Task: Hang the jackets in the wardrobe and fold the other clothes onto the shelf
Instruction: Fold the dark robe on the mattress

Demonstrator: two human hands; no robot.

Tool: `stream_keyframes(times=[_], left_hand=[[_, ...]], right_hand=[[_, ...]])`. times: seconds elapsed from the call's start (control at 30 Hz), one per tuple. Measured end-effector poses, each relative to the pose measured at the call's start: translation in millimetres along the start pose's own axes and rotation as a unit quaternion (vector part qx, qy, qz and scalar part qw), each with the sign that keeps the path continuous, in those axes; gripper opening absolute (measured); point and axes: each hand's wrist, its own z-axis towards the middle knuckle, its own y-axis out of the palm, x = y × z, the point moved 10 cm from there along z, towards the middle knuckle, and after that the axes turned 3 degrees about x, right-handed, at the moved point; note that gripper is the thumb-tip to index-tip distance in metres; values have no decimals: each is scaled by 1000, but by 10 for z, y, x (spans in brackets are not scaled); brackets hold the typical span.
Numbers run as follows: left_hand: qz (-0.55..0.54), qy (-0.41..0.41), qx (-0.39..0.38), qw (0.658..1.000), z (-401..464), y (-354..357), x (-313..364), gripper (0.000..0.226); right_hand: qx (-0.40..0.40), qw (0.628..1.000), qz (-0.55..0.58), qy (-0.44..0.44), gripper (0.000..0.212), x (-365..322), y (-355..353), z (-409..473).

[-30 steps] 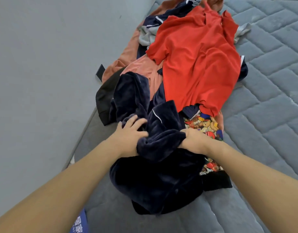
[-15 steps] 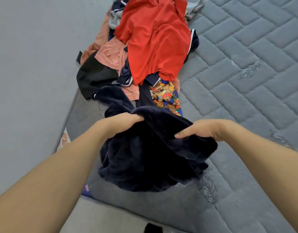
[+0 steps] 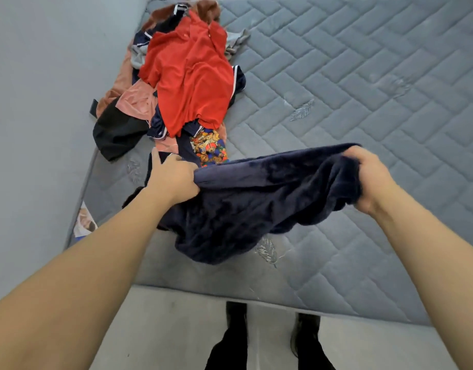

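A dark navy fleece garment (image 3: 251, 198) hangs stretched between my hands above the near part of the grey quilted mattress (image 3: 363, 102). My left hand (image 3: 173, 177) grips its left edge and my right hand (image 3: 369, 177) grips its right edge. Farther back, by the wall, lies a pile of clothes: a red polo shirt (image 3: 190, 78) on top, a pink garment (image 3: 136, 102), a black garment (image 3: 115, 132), a brown one (image 3: 117, 86) and a bear-print piece (image 3: 210, 150). No wardrobe or shelf is in view.
A grey wall (image 3: 43, 102) runs along the left of the mattress. The mattress's near edge meets a pale floor (image 3: 176, 329), where my dark shoes (image 3: 236, 316) stand. A printed scrap (image 3: 84, 222) lies at the mattress's left edge.
The navy garment has been lifted off the pile and drawn toward me. My hands have moved apart, the right one far to the right, spreading the fabric. The view has pulled back.
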Motion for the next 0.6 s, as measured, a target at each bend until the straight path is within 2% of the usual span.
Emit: stream_keyframes(times=[0.03,0.07,0.1,0.13,0.17,0.2,0.23,0.27,0.3,0.33,0.37,0.4,0.43,0.5,0.6], left_hand=[[-53,21,36,998,-65,-224,145,11],[-119,51,57,990,-139,-451,334,17],[-170,93,72,978,-210,-686,573,22],[-193,144,89,967,-282,-926,854,22],[-195,194,105,956,-365,-1152,1149,21],[-191,232,112,947,-449,-1337,1411,21],[-191,253,106,943,-509,-1468,1605,24],[-185,257,94,944,-528,-1539,1711,29],[-168,244,76,952,-499,-1534,1716,36],[-132,213,48,967,-446,-1465,1637,42],[-79,168,15,983,-386,-1340,1496,48],[-20,118,-19,993,-347,-1186,1336,50],[17,74,-52,996,-326,-1013,1193,46],[26,10,-94,995,-256,-712,1025,45],[43,-37,-75,996,-85,-584,830,56]], right_hand=[[79,985,-155,2,25,13,-329,4],[118,941,-316,-2,34,-27,-512,-7],[104,889,-445,-23,53,-76,-505,-36],[51,845,-528,-72,78,-129,-337,-85],[-14,807,-575,-136,99,-171,-69,-157],[-79,765,-607,-201,109,-206,236,-276],[-127,736,-615,-253,103,-241,497,-410],[-151,732,-600,-286,80,-293,651,-492],[-152,776,-547,-275,45,-388,667,-520],[-145,837,-471,-239,16,-473,598,-492],[-129,887,-393,-204,4,-540,483,-441],[-118,917,-340,-172,3,-572,383,-409],[-114,932,-307,-153,4,-579,321,-392],[-116,947,-267,-133,5,-539,261,-398],[-88,943,-300,-115,6,-410,55,-293]])
